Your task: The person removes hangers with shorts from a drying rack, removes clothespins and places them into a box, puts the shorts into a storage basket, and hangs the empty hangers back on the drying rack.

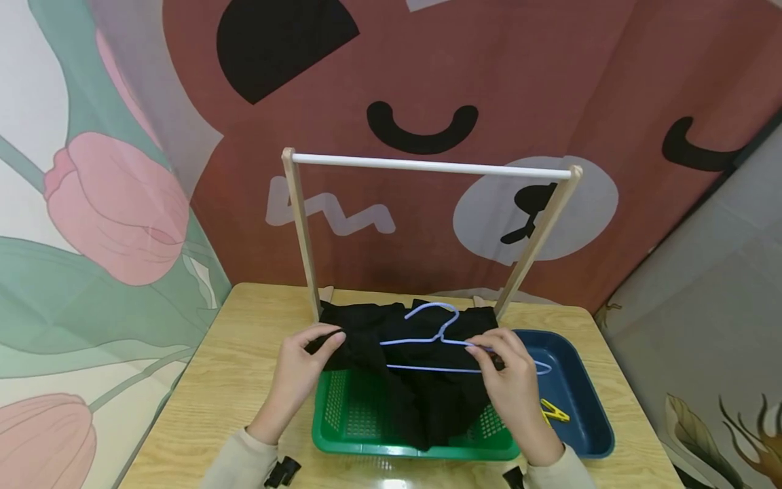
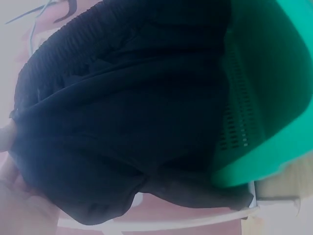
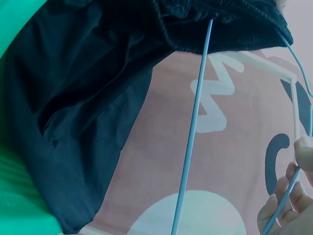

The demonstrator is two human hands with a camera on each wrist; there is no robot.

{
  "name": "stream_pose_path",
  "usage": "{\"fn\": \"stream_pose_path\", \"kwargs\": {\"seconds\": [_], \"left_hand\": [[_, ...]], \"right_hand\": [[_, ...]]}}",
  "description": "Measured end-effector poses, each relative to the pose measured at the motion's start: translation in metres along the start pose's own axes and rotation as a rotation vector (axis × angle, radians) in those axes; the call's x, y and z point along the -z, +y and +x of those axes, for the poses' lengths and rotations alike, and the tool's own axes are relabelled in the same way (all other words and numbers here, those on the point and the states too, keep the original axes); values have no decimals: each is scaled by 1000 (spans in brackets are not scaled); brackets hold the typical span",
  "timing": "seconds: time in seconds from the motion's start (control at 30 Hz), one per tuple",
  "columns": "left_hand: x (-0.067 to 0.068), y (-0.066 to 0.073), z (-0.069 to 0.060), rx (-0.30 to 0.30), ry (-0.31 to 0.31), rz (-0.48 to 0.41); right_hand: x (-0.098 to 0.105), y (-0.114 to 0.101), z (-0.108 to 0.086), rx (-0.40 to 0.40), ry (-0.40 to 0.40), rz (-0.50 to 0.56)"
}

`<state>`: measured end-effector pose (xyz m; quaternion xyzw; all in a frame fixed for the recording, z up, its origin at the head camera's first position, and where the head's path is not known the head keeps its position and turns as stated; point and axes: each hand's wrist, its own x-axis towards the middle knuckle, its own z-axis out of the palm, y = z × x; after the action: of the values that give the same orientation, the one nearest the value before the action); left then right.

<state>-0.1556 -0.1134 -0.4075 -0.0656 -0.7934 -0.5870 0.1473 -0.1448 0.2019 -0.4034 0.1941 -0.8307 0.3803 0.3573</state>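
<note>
Black shorts or trousers (image 1: 427, 407) with a gathered elastic waistband hang partly over a green basket (image 1: 366, 448). At the waistband's left side, my left hand (image 1: 298, 373) pinches the cloth between thumb and fingers. A light blue hanger (image 1: 434, 369) lies across the garment, hook upward. My right hand (image 1: 513, 377) grips the hanger's right arm. Seen from the right wrist, the hanger's bar (image 3: 194, 117) enters the waist opening, so its left end is hidden in the cloth. The left wrist view shows the garment (image 2: 132, 112) spread wide, fingertips at its edge.
Behind the garment stands a wooden rack with a white rod (image 1: 427, 165) across its top. To the right of the basket, a dark blue tray (image 1: 580, 380) holds a yellow clothespin (image 1: 554, 411). A printed curtain (image 1: 397, 258) hangs behind the wooden table (image 1: 238, 353).
</note>
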Motion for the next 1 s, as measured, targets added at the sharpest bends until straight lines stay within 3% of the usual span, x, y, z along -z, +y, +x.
{"fn": "stream_pose_path", "kwargs": {"seconds": [0.3,0.67,1.0], "left_hand": [[11,-6,3,93,20,9],[14,-8,3,124,14,51],[17,-21,8,155,26,75]], "right_hand": [[13,10,-2,10,51,-6],[31,16,-6,-14,94,-19],[44,27,-12,-52,105,-62]]}}
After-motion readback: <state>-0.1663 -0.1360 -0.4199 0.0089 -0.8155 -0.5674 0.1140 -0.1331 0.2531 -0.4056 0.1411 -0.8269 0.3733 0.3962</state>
